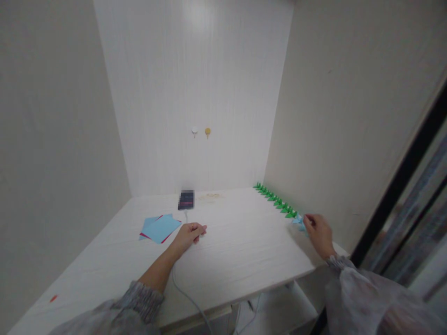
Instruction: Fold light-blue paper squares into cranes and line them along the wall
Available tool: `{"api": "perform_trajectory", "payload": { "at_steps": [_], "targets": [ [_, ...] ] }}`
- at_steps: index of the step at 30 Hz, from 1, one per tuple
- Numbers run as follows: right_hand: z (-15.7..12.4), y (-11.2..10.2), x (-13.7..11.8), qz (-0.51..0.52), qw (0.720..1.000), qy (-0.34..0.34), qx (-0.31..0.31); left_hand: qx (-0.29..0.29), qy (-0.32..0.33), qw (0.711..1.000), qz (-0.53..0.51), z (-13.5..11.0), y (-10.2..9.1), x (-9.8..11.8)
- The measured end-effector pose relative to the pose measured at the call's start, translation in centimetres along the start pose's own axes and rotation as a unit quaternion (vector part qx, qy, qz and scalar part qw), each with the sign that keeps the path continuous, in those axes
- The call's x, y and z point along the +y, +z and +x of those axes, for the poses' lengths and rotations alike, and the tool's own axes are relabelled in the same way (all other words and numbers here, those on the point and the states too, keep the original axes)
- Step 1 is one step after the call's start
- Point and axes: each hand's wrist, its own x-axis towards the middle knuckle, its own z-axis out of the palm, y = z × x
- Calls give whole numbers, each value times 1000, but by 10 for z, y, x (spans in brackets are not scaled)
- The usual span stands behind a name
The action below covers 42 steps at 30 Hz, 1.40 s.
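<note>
My right hand (318, 232) is at the near end of a row along the right wall. Its fingers are pinched at a light blue folded paper crane (297, 220), partly hidden by the fingertips. Behind it, several green paper cranes (277, 203) run in a line towards the back corner. My left hand (190, 235) rests on the white table (240, 260), fingers curled together, with nothing visible in them. Left of that hand lies a small pile of square paper sheets (160, 228), light blue on top with red edges showing beneath.
A dark phone (186, 200) lies near the back wall, with a white cable (188, 295) running under my left arm to the front edge. A small red scrap (53, 298) is at the near left. Two hooks (207, 132) are on the back wall. An open drawer (279, 309) is below the tabletop.
</note>
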Motion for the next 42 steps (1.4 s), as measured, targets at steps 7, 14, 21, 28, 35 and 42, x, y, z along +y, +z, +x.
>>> {"api": "perform_trajectory", "payload": {
  "at_steps": [7,14,21,28,35,42],
  "targets": [
    [-12,73,-141,203,964,-130,-110,102,-4,991,86,4,-20,-3],
    [-44,134,-251,338,886,-227,-221,299,-24,865,403,1,-50,-16],
    [-55,147,-251,392,849,-247,-255,191,-163,812,527,0,-53,-28],
    [-56,172,-236,369,865,-203,-274,191,-154,814,527,10,-52,-53],
    [-58,165,-241,372,855,-218,-288,211,-157,814,518,12,-56,-47],
    [-56,166,-240,372,851,-217,-300,342,-89,822,448,6,-58,-28]
  ]
}}
